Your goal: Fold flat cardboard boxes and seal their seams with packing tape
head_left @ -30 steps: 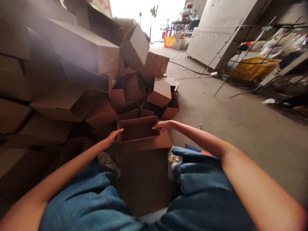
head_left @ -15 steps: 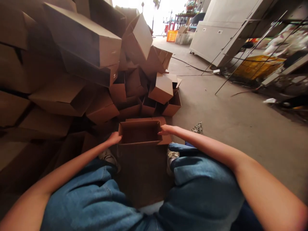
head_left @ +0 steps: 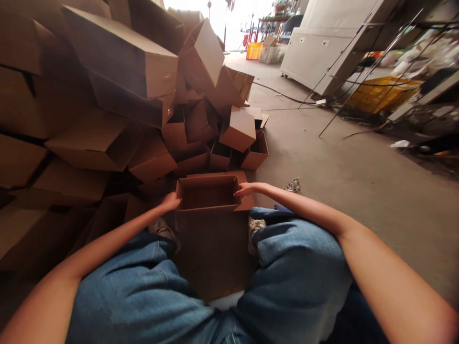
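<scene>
Cardboard box [head_left: 208,197] sits right between my knees, plain brown corrugated, open side up, with its flaps splayed out. There's a big dark brown panel [head_left: 211,253] below it between my legs, but from this angle I can't tell if that's part of the same box or another one.

Both hands are on it, one on each side, so it's a light grip and not a clenched one. My left hand [head_left: 169,202] is pressed against the outer left wall near the rim. My right hand [head_left: 245,189] has its fingertips [head_left: 238,192] hooked at the right rim.

I'm wearing denim shorts [head_left: 143,291], and the toes of my left sneaker [head_left: 162,228] and right sneaker [head_left: 256,227] poke out on either side of the dark panel. Just ahead and to the left, a huge messy heap of cardboard boxes [head_left: 118,110] is piled up, with the nearest ones almost touching the box I'm holding.

To the right it's a concrete floor [head_left: 344,157], with a crumpled scrap [head_left: 294,186] near my right arm and a black cable [head_left: 283,94] running across it. Farther back there's a white cabinet [head_left: 315,50], a yellow crate [head_left: 380,94], and an orange crate [head_left: 254,50].
</scene>
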A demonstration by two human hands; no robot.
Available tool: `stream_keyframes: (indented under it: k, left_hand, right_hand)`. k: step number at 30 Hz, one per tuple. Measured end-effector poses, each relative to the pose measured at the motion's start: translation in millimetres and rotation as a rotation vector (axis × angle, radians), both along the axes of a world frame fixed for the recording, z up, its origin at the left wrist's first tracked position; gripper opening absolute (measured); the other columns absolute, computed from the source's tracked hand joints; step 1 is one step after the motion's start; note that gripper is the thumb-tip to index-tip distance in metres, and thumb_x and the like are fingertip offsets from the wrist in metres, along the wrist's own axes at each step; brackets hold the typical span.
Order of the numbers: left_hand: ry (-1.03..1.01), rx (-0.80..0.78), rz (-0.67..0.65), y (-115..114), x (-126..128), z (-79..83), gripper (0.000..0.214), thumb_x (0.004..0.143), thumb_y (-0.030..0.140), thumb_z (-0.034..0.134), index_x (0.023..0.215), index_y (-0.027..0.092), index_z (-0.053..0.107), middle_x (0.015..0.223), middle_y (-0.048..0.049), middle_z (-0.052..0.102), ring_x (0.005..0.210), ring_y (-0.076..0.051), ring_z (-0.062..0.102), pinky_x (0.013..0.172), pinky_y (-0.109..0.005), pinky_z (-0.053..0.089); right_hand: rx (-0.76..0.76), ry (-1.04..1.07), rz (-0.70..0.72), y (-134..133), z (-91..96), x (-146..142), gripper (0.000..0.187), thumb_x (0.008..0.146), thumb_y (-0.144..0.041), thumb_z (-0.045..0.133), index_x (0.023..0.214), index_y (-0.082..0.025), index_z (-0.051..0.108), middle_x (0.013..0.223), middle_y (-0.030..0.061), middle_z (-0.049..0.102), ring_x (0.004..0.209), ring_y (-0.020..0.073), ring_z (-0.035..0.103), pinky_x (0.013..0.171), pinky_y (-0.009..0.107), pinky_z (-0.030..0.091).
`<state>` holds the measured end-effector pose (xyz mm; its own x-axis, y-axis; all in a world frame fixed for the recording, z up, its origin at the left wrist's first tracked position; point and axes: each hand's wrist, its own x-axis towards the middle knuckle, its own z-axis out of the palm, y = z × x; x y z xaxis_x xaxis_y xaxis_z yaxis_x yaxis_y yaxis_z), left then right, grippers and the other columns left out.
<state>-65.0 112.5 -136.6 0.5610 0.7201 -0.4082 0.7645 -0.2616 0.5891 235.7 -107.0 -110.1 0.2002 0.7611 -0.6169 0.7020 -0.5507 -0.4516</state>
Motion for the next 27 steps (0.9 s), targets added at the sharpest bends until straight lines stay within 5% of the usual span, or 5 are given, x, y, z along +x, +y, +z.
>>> stream_keyframes:
  k: [9, 20, 27]
  left_hand:
    - [-0.053, -0.013, -0.028, -3.1, -9.1, 4.0, 0.037, 0.070, 0.020, 0.070, 0.107, 0.022, 0.072, 0.123, -0.0142, 0.073, 0.127, -0.040, 0.059, 0.101, -0.043, 0.049]
    - [0.035, 0.066, -0.081, -1.4, -11.3, 10.4, 0.001, 0.069, 0.021, 0.070, 0.069, 0.021, 0.069, 0.100, -0.0171, 0.076, 0.123, -0.044, 0.061, 0.097, -0.044, 0.049]
    - [0.089, 0.140, -0.111, -2.2, -9.9, 9.3, 0.009, 0.072, 0.024, 0.070, 0.064, 0.020, 0.067, 0.097, -0.0211, 0.076, 0.119, -0.047, 0.063, 0.093, -0.046, 0.050]
  right_hand:
    - [-0.045, 0.022, 0.013, 1.0, 5.4, -0.5, 0.050, 0.079, -0.057, 0.075, 0.106, -0.014, 0.074, 0.100, 0.0137, 0.076, 0.100, 0.0304, 0.071, 0.083, 0.034, 0.056]
    - [-0.045, 0.027, 0.037, 2.0, 7.4, -1.7, 0.067, 0.069, -0.069, 0.078, 0.108, -0.015, 0.075, 0.094, 0.0132, 0.077, 0.097, 0.0315, 0.071, 0.083, 0.036, 0.056]
    - [-0.044, 0.022, 0.033, -0.6, 7.4, -1.3, 0.059, 0.076, -0.066, 0.074, 0.104, -0.014, 0.075, 0.100, 0.0142, 0.076, 0.100, 0.0310, 0.071, 0.084, 0.034, 0.056]
